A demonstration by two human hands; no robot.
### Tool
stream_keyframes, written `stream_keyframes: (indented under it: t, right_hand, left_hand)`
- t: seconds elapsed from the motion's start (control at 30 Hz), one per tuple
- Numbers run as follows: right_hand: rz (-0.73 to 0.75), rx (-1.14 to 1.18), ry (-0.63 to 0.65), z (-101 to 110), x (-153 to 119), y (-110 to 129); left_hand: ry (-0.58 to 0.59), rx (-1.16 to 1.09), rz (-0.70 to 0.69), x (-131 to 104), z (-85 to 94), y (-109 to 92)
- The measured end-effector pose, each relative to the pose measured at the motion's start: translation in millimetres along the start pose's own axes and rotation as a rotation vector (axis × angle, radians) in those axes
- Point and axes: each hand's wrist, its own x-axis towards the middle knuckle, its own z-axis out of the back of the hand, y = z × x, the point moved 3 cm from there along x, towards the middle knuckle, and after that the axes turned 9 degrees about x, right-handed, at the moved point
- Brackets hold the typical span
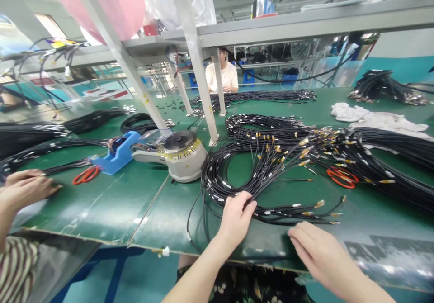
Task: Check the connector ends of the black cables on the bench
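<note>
My left hand (237,215) rests at the near edge of a coiled bundle of black cables (213,176), its fingers curled down onto the strands; what lies under the fingertips is partly hidden. Just right of it, my right hand (313,244) hovers low over the table with its fingers held together, close to the loose cable ends (298,211) but apart from them. Those ends carry yellow and white tags. Behind the coil lies another looped cable bundle (264,124).
A round grey tape dispenser (185,158), a blue tape holder (122,153) and orange-handled scissors (86,175) stand left. More orange scissors (342,177), cable bundles and white gloves (379,118) lie right. A co-worker's hands (29,187) are far left; metal posts rise centrally.
</note>
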Motion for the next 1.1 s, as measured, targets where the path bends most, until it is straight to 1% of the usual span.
stream_keyframes:
  t: [0.03, 0.1, 0.17, 0.23, 0.3, 0.33, 0.4, 0.47, 0.5, 0.53, 0.57, 0.63, 0.73, 0.8, 0.9, 0.97, 1.1]
  right_hand:
    - [-0.016, -0.017, 0.020, -4.8, 0.1, -5.5]
    - [-0.035, -0.106, -0.028, -11.4, 1.0, -18.3]
    - [-0.038, -0.172, -0.082, -14.7, -1.4, -29.2]
    - [-0.061, -0.154, -0.059, -13.2, -9.8, -37.0]
    - [-0.113, -0.060, 0.014, -4.1, -23.4, -43.4]
    - [-0.160, -0.001, 0.049, 3.5, -31.3, -47.3]
    - [-0.294, 0.104, 0.086, 22.4, -46.4, -57.0]
    - [-0.432, 0.166, 0.059, 40.2, -56.4, -65.9]
    - [-0.475, 0.175, 0.032, 46.1, -57.7, -67.7]
    - [-0.483, 0.169, -0.013, 49.5, -55.7, -66.7]
    - [-0.457, 0.161, -0.056, 49.6, -50.2, -62.4]
    - [-0.324, 0.158, -0.122, 40.7, -30.2, -46.0]
    - [-0.097, 0.188, -0.088, 11.4, 10.5, -17.0]
    - [-0.037, 0.085, -0.006, -9.2, 34.5, -6.1]
    - [-0.014, -0.113, 0.125, -30.5, 57.2, -3.6]
    - [0.023, -0.171, 0.159, -35.7, 64.8, -4.3]
    - [0.148, -0.228, 0.207, -34.0, 72.0, 1.7]
  left_hand:
    - [0.024, -0.011, -0.032, -1.4, 1.9, -0.3]
    - [0.098, 0.053, -0.144, -6.9, -0.9, -2.1]
    - [0.137, 0.228, -0.237, -14.2, -10.5, -3.0]
    - [0.125, 0.433, -0.268, -20.4, -21.8, -2.7]
    - [0.111, 0.568, -0.265, -23.7, -29.9, -2.8]
    - [0.114, 0.592, -0.263, -24.1, -31.9, -3.4]
    - [0.129, 0.564, -0.269, -22.2, -31.7, -5.6]
    - [0.150, 0.477, -0.284, -17.2, -28.7, -8.9]
    - [0.153, 0.437, -0.289, -13.8, -27.3, -10.7]
    - [0.151, 0.414, -0.291, -9.9, -26.4, -12.4]
    - [0.147, 0.413, -0.290, -5.9, -26.3, -14.0]
    - [0.141, 0.460, -0.278, 1.5, -28.3, -16.6]
    - [0.143, 0.548, -0.259, 7.9, -33.1, -18.7]
    - [0.127, 0.566, -0.248, 8.4, -34.8, -18.4]
    - [0.097, 0.557, -0.234, 5.4, -36.2, -15.7]
    - [0.073, 0.553, -0.232, 3.0, -37.6, -13.4]
    - [0.020, 0.549, -0.253, 0.6, -41.1, -10.4]
